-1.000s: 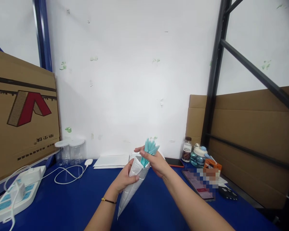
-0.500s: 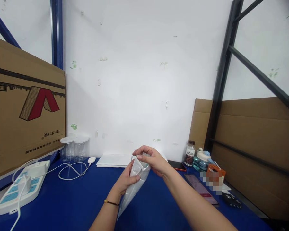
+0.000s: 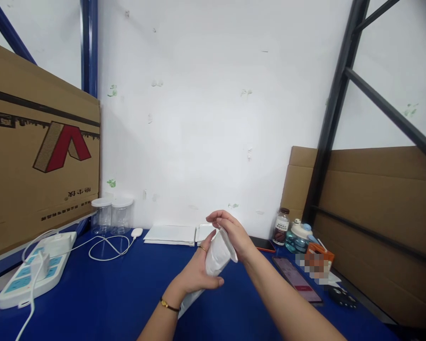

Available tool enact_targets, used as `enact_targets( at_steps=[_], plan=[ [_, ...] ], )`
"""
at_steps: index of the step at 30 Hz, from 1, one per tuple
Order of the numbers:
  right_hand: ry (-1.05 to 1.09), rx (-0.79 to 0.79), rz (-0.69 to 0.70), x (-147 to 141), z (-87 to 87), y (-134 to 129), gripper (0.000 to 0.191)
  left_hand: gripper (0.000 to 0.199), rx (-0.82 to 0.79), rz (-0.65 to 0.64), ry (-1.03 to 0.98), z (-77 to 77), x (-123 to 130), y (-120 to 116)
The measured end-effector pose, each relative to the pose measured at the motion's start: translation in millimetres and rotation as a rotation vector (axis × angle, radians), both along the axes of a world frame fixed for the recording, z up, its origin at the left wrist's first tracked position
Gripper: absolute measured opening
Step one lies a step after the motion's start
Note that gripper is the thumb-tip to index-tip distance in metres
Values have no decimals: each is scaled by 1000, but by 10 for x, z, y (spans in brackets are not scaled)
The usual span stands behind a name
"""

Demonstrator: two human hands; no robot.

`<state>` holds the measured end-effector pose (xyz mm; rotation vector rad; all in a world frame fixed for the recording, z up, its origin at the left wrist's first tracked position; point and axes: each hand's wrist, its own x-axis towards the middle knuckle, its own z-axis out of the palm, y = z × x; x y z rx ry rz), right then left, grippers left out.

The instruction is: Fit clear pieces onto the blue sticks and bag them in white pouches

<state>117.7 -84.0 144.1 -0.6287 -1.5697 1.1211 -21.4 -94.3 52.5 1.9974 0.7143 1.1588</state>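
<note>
A white plastic bag (image 3: 218, 255) hangs tilted above the blue table, its lower end towards the front. My left hand (image 3: 199, 270) is wrapped round the middle of the bag, thumb on the near side. At the bag's upper end is my right hand (image 3: 230, 232), its fingers bent over the top edge and its palm against the right side. The inside of the bag cannot be seen.
A power strip (image 3: 39, 270) with a white cable lies on the left, near two clear jars (image 3: 121, 218). White flat packs (image 3: 170, 234) rest by the wall. To the right are a phone (image 3: 298, 280), a brown-capped bottle (image 3: 281, 227) and a teal bottle (image 3: 298, 237).
The bag has turned and its top now leans to the right. My left hand has moved right and spread further round it; my right hand has shifted slightly right along the top edge.
</note>
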Motion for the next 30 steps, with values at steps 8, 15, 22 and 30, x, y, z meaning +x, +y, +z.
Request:
enact_targets(
  at_steps=[8,15,22,30],
  plan=[
    [-225,-28,-258,508,-896,164,37,92,114,169,531,-325,240,-26],
    [3,-288,-317,874,-1682,264,48,102,108,33,847,-357,302,-111],
    [181,-482,-295,771,-1678,51,66,96,-55,149,951,-450,339,-481],
    [-372,-516,-196,451,-1555,-95,75,73,23,239,898,-624,407,-440]
  ],
)
